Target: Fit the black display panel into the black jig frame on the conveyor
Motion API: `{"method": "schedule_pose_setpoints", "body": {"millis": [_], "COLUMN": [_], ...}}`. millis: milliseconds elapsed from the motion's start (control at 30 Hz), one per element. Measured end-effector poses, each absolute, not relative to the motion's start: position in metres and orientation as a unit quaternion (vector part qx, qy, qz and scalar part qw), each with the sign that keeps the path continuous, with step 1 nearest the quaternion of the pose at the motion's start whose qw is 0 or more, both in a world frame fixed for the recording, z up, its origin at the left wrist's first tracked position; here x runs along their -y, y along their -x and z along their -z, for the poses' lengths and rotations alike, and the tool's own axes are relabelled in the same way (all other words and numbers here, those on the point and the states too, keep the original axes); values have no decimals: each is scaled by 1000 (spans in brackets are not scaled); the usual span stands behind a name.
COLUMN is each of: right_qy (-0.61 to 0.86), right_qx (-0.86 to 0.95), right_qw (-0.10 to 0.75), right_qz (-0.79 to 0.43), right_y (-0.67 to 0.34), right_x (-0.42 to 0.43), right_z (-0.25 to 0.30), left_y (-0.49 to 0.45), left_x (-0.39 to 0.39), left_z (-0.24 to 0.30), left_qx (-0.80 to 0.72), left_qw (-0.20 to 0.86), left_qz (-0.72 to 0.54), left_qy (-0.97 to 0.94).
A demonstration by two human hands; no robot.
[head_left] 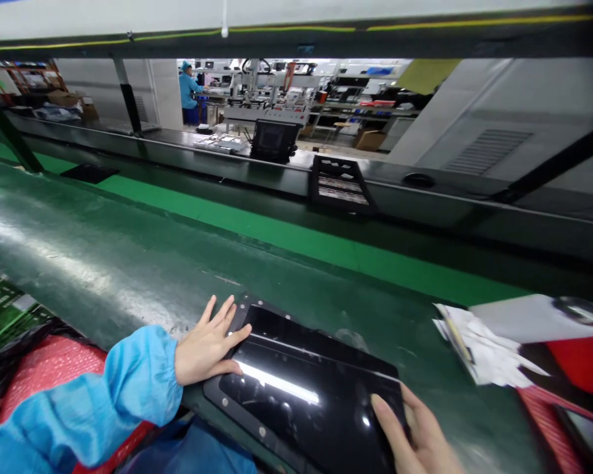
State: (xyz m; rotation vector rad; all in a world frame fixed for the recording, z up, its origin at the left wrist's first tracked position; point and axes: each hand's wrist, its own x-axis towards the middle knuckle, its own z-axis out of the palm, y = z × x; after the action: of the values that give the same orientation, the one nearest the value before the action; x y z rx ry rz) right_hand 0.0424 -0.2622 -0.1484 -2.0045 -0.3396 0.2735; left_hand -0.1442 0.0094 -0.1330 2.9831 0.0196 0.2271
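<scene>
A glossy black panel [296, 388] lies over a dark flat plate [237, 411] with round metallic dots along its border, at the near edge of the green bench. My left hand [210, 349] rests with spread fingers on the left end of the plate and panel, its fingertips touching the panel. At the right end, my right hand [410, 428] grips the panel's edge, thumb on top and fingers along the side, partly out of view below. A ceiling light reflects as a white streak on the panel.
Beyond the green bench [128, 243] runs a bright green conveyor belt [257, 217]. A black tray [340, 184] and a black screen-like unit [274, 139] stand on the far ledge. White papers [489, 349] lie at right. Red bubble wrap [54, 375] is at left. A co-worker [190, 89] sits far back.
</scene>
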Motion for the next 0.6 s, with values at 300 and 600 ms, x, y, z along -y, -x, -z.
{"method": "schedule_pose_setpoints", "body": {"millis": [300,600], "right_qy": [886,865], "right_qx": [335,410], "right_qw": [320,284], "right_qz": [16,49], "right_y": [-53,-83], "right_x": [283,296], "right_z": [145,156], "left_y": [148,148], "left_x": [-13,-16], "left_z": [147,155], "left_qx": [6,14], "left_qw": [3,-47], "left_qz": [-81,-107], "left_qy": [-997,-993]}}
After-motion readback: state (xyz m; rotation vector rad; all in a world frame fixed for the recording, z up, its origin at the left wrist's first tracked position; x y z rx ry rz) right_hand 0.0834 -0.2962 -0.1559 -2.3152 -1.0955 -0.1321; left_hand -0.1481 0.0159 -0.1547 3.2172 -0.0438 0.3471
